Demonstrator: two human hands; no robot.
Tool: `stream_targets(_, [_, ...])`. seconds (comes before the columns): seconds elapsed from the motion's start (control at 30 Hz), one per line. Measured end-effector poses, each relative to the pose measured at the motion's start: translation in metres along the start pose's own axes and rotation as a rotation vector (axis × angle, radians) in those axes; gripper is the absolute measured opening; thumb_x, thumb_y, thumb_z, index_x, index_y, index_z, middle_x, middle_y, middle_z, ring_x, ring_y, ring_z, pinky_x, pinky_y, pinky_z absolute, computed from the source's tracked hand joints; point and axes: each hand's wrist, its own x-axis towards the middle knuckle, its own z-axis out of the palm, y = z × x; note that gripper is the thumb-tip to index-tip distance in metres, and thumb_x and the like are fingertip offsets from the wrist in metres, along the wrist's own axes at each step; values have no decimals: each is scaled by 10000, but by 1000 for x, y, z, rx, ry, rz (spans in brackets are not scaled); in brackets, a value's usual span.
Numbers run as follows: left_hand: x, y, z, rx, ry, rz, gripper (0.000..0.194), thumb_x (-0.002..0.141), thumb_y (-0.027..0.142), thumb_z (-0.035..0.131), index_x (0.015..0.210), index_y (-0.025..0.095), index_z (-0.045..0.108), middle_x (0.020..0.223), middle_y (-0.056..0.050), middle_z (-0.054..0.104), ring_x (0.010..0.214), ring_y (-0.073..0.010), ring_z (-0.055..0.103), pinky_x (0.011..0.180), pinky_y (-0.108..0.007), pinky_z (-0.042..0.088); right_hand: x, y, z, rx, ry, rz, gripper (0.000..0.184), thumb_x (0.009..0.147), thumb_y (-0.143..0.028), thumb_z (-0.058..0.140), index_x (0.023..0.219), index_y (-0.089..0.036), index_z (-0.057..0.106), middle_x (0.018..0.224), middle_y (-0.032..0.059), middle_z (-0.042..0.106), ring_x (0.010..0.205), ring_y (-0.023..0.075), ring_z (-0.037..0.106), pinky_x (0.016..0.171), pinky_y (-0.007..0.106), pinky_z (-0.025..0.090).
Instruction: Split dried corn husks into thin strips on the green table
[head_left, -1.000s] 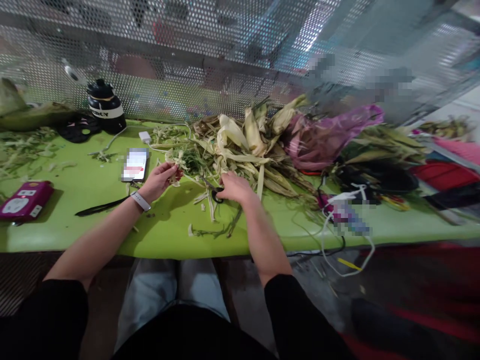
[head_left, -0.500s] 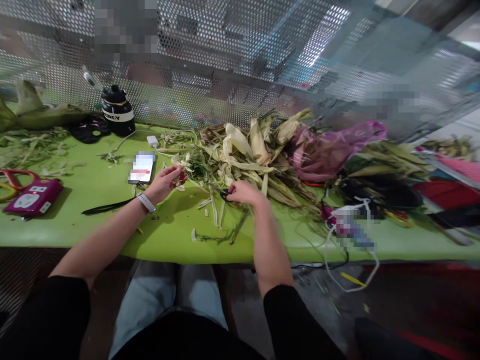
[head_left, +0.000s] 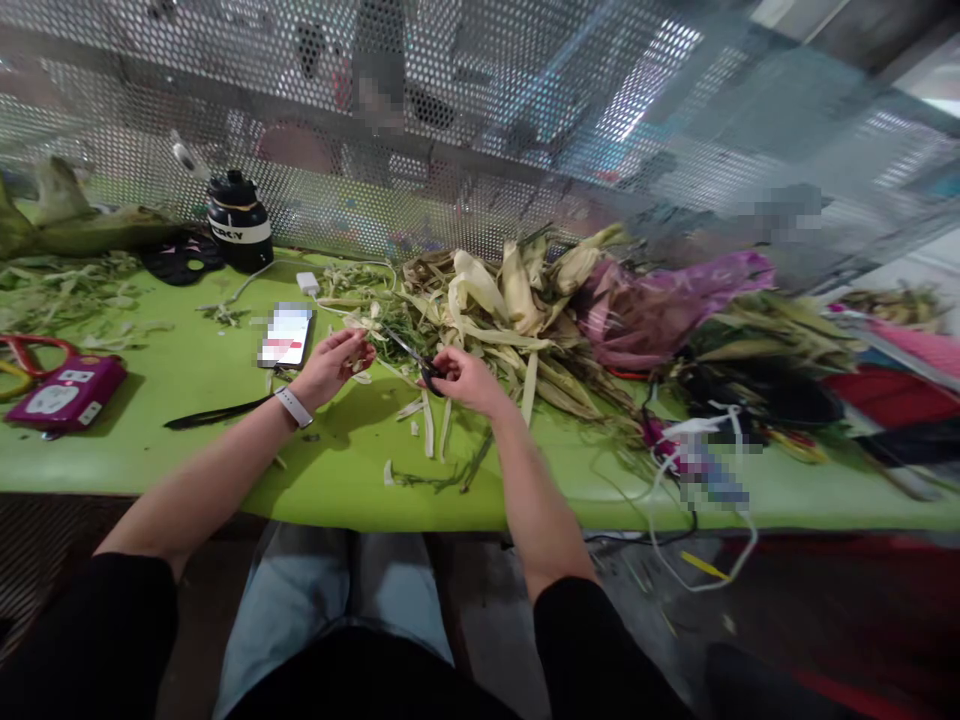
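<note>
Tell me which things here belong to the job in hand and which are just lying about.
Likely part of the job:
scissors, in the right hand
pale strips, at the left hand's fingertips
husk pile, beyond the hands

Apparently just lying about:
phone
black bottle
purple socket box
white charger

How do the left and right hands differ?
- The left hand pinches pale plant strips; the right hand holds dark-handled scissors.
- The left hand has a pale wristband at its wrist; the right hand shows none.
Shared: both hands are ungloved and above the green table.
</note>
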Motion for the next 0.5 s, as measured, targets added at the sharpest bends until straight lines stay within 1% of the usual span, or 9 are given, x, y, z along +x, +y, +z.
stream_targets(0.13, [2, -3, -4, 13, -42, 16, 75, 851, 200, 706, 896, 145, 685, 801, -36, 701, 742, -110, 674, 766, -270, 562, 2, 6, 3, -22, 17, -8, 442, 643, -506, 789, 835, -195, 541, 701, -22, 566, 586, 105, 458, 518, 236, 365])
stream_targets(0.23, [3, -6, -7, 14, -63, 15, 90, 845, 213, 717, 903, 147, 696, 815, -38, 706, 749, -112, 678, 773, -273, 566, 2, 6, 4, -66, 46, -25, 430, 655, -511, 777, 837, -194, 552, 720, -13, 580, 588, 104, 448, 514, 235, 354])
stream_targets(0.37, [4, -7, -7, 20, -37, 6, 100, 834, 219, 730, 897, 148, 699, 795, -33, 704, 729, -110, 677, 759, -267, 567, 2, 3, 5, -135, 83, -33, 415, 669, -517, 752, 846, -195, 560, 714, -14, 584, 562, 100, 425, 501, 237, 325])
stream_targets(0.5, [3, -7, -5, 33, -22, -9, 103, 827, 217, 736, 889, 146, 695, 776, -30, 701, 714, -109, 675, 741, -258, 562, 2, 3, 5, -182, 104, -54, 385, 683, -499, 734, 858, -200, 567, 742, -7, 608, 571, 104, 436, 524, 241, 346])
